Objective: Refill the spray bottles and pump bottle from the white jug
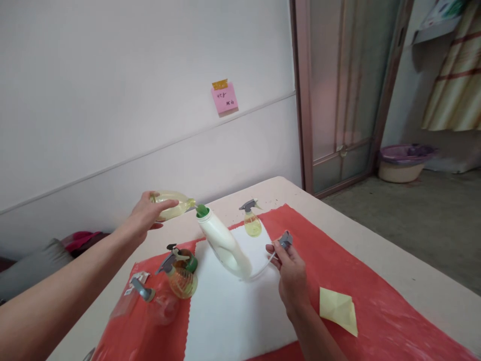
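While your left hand (148, 213) curls snugly around the tilted yellowish bottle (173, 204), left of centre, its neck points at the white bottle's (223, 243) green mouth, mid-frame; right of centre, your right hand (291, 273) pinches a grey spray head (286, 239) with its tube; 1 spray bottle (253, 225) stands between, slightly higher.

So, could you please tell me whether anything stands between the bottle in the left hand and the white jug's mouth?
Nothing visible does: the left hand holds the yellowish bottle tilted, its neck near the green piece at the mouth of the white jug. The right hand holds the spray head well clear.
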The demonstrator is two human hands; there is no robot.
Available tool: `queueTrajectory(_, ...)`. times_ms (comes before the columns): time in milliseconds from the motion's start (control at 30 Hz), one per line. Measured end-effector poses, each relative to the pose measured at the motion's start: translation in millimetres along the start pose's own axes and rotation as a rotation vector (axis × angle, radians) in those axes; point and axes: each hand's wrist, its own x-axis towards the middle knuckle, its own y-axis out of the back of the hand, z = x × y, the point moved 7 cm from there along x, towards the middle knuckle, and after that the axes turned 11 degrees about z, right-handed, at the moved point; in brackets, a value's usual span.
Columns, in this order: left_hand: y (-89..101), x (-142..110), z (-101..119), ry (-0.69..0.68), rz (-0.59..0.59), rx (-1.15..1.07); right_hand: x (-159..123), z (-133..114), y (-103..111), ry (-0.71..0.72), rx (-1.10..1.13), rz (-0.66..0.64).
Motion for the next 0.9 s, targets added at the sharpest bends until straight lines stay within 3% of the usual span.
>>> queueTrajectory(300,-5.6,-4.5,19.9,-0.074,-0.038,0.139,2.4,3.7,0.5,-0.010,-0.001,-0.004)
queueTrajectory(633,-23.7,2.5,41.0,-0.254,-0.073,0.258,1.7,2.3,-0.1,-0.004,-0.018,-0.020)
queueTrajectory(900,-33.6,4.3,46.7,-0.396,-0.031,0.323,-0.3,2.5,0.7,-0.002,-0.015,-0.025)
